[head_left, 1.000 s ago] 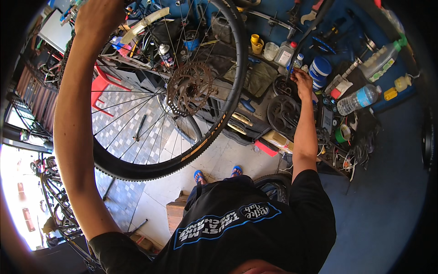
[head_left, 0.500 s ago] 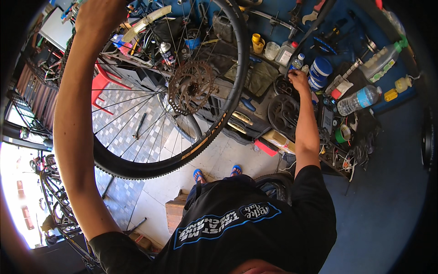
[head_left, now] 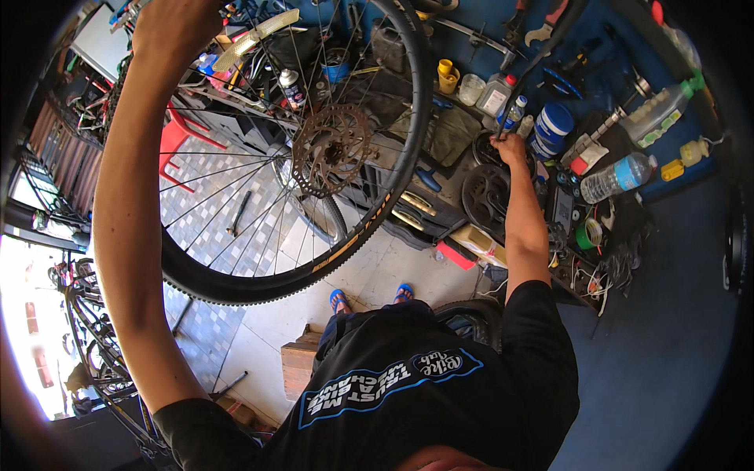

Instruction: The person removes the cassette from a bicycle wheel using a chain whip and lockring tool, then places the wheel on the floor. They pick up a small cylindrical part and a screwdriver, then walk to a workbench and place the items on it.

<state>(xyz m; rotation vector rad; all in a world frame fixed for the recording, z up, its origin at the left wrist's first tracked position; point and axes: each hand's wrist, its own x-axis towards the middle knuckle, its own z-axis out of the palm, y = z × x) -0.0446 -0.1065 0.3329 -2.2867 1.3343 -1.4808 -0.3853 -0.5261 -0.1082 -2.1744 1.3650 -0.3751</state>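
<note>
A bicycle wheel [head_left: 369,228] with a black knobbly tyre and a rusty brown brake disc [head_left: 333,151] fills the upper left, upright in front of me. My left hand [head_left: 174,27] is raised beside its far left part; the fingers run out at the top edge, so its grip is hidden. Over the cluttered bench my right hand [head_left: 510,148] is closed on a long black hose-like strip [head_left: 542,59], which runs down from the top edge into my fingers. Just below that hand lie black round parts and a chainring crankset [head_left: 485,194].
Bottles, blue tubs [head_left: 553,122] and a yellow cup [head_left: 447,77] crowd the bench back. A clear water bottle [head_left: 619,177] lies at the right. A red chair [head_left: 182,141] shows past the spokes. Near my feet are a wooden box [head_left: 301,366] and another tyre [head_left: 471,318].
My right hand has come slightly down and toward me, with the lower end of the black strip in it. My left arm and the wheel have barely shifted.
</note>
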